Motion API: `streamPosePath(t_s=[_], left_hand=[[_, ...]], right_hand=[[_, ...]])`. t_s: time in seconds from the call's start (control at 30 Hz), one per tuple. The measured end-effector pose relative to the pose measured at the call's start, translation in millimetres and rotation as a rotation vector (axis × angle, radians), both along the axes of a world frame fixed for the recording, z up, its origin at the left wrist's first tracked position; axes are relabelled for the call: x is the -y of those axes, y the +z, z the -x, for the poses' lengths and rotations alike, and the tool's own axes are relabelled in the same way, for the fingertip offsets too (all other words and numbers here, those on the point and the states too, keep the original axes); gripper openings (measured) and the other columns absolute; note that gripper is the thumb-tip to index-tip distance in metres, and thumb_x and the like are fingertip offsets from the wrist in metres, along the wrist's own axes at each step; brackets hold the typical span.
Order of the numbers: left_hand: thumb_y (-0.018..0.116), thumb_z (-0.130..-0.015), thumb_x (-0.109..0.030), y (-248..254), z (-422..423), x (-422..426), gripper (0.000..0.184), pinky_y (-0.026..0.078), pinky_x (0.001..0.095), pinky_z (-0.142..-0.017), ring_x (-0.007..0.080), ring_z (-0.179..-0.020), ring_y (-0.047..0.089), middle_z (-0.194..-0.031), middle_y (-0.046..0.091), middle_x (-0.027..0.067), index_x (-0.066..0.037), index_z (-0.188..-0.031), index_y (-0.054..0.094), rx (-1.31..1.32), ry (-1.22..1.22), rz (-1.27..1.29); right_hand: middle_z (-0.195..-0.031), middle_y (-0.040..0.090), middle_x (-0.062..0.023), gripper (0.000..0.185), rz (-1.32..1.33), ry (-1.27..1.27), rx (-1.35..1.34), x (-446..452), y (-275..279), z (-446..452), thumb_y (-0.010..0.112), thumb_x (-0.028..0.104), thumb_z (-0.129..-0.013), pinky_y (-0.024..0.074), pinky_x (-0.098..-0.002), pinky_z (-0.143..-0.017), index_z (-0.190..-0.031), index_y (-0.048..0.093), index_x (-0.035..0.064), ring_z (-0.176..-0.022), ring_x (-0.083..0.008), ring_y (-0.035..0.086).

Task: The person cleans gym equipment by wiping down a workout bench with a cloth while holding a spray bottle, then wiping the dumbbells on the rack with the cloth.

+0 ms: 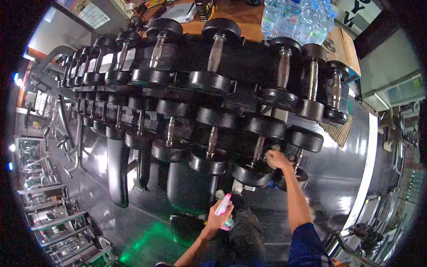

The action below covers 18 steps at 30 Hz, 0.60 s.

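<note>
My left hand (216, 215) is closed around a spray bottle (224, 204) with a white and pink trigger head, held low in front of my legs. A small pale item (220, 194) shows beside its fingers; I cannot tell what it is. My right hand (279, 160) reaches to the lower rack row, between a black dumbbell (258, 150) with a metal handle and the last dumbbell (304, 139) on the right. Its fingers are curled and slightly blurred around something greyish that I cannot make out. Whether they touch either dumbbell is unclear.
Several more dumbbells (215, 53) fill the upper row of the black rack. Water bottles (297, 20) in plastic wrap stand on the wooden counter (244, 17) behind. A padded bench (191, 184) sits below the rack, and gym machines (49, 155) are at left.
</note>
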<state>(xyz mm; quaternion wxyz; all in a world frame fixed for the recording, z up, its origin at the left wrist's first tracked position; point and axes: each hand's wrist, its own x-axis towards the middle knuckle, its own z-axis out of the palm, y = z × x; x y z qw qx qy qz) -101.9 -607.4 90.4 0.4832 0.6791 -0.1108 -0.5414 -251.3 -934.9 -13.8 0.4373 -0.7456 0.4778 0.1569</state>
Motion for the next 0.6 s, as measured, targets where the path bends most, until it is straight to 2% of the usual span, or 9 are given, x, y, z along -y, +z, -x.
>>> streamPosePath(t_s=[0.07,0.1,0.13,0.23,0.27,0.37,0.4,0.5,0.6], left_hand=[[0.07,-0.088,-0.009,5.7,-1.4,2.8,0.021,0.052,0.0261,-0.055,0.0098,-0.063,0.063,-0.083,0.066,0.0031,0.0,-0.106,0.062,-0.003,-0.035,-0.061],[0.07,-0.088,-0.009,4.2,-0.8,1.4,0.021,0.052,0.0261,-0.056,0.0099,-0.063,0.063,-0.084,0.066,0.0033,0.0,-0.106,0.062,0.001,-0.022,-0.048],[0.07,-0.089,-0.009,1.7,0.5,-0.5,0.021,0.052,0.0261,-0.056,0.01,-0.063,0.063,-0.085,0.066,0.0035,0.0,-0.107,0.062,0.005,-0.008,-0.034],[0.07,-0.089,-0.009,3.4,0.3,0.1,0.022,0.053,0.0261,-0.056,0.0103,-0.064,0.063,-0.087,0.066,0.004,0.0,-0.107,0.062,0.008,-0.001,-0.064],[0.07,-0.089,-0.009,5.8,0.1,-0.4,0.022,0.053,0.0262,-0.056,0.0104,-0.064,0.063,-0.088,0.066,0.0042,-0.001,-0.108,0.062,0.007,-0.006,-0.09],[0.07,-0.088,-0.009,8.0,-4.0,-0.4,0.023,0.053,0.0266,-0.056,0.0102,-0.066,0.064,-0.088,0.067,0.0036,-0.001,-0.108,0.063,-0.002,-0.024,-0.169],[0.07,-0.088,-0.009,8.7,-5.5,-0.5,0.021,0.054,0.0271,-0.056,0.0108,-0.065,0.064,-0.088,0.066,0.0039,-0.002,-0.107,0.062,0.007,-0.027,-0.162],[0.07,-0.088,-0.009,9.3,-8.5,-0.1,0.019,0.055,0.028,-0.055,0.0121,-0.063,0.065,-0.088,0.065,0.0045,-0.003,-0.104,0.06,0.032,-0.032,-0.133],[0.07,-0.088,-0.009,7.6,-12.0,-1.3,0.02,0.054,0.0278,-0.056,0.0124,-0.063,0.065,-0.087,0.065,0.0047,-0.002,-0.104,0.06,0.055,-0.039,-0.094]], right_hand=[[-0.092,0.066,-0.0253,0.029,0.061,0.054,-0.003,-17.6,-49.8,-10.4,0.057,0.025,-0.083,0.0487,-0.0464,-0.076,-0.094,0.063,-0.0009,-0.091,-0.0392,0.065],[-0.094,0.065,-0.0268,0.029,0.078,0.047,0.035,-23.2,-49.2,-17.7,0.057,0.024,-0.082,0.0493,-0.046,-0.078,-0.093,0.063,-0.0023,-0.092,-0.04,0.065],[-0.108,0.064,-0.0275,0.037,-0.143,0.09,-0.015,-12.5,-44.1,-13.3,0.054,0.025,-0.088,0.0485,-0.0467,-0.091,-0.106,0.06,-0.0069,-0.104,-0.0427,0.061],[-0.111,0.063,-0.0267,0.036,-0.097,0.189,0.067,-10.0,-26.0,-6.9,0.053,0.024,-0.088,0.0474,-0.0459,-0.092,-0.109,0.06,-0.0039,-0.108,-0.0416,0.059],[-0.114,0.063,-0.0259,0.035,-0.138,0.224,0.002,-6.5,-20.9,-8.2,0.052,0.023,-0.089,0.0468,-0.0448,-0.093,-0.114,0.06,0.0002,-0.11,-0.0401,0.059],[-0.115,0.063,-0.0235,0.033,-0.179,0.325,-0.083,4.7,-15.3,-15.1,0.053,0.024,-0.089,0.048,-0.0443,-0.091,-0.113,0.062,0.0038,-0.11,-0.0394,0.06],[-0.115,0.065,-0.0204,0.033,-0.121,0.392,-0.147,4.3,-11.2,-18.4,0.054,0.023,-0.087,0.0509,-0.0457,-0.087,-0.115,0.062,0.0072,-0.106,-0.0377,0.063],[-0.109,0.068,-0.0183,0.031,-0.013,0.576,-0.411,3.1,49.5,-39.6,0.055,0.02,-0.085,0.0526,-0.0457,-0.088,-0.114,0.065,0.0134,-0.103,-0.0357,0.065],[-0.102,0.07,-0.0156,0.025,0.078,0.43,-0.16,0.0,118.5,-66.2,0.056,0.02,-0.083,0.0541,-0.0456,-0.085,-0.104,0.07,0.0167,-0.099,-0.0347,0.067]])
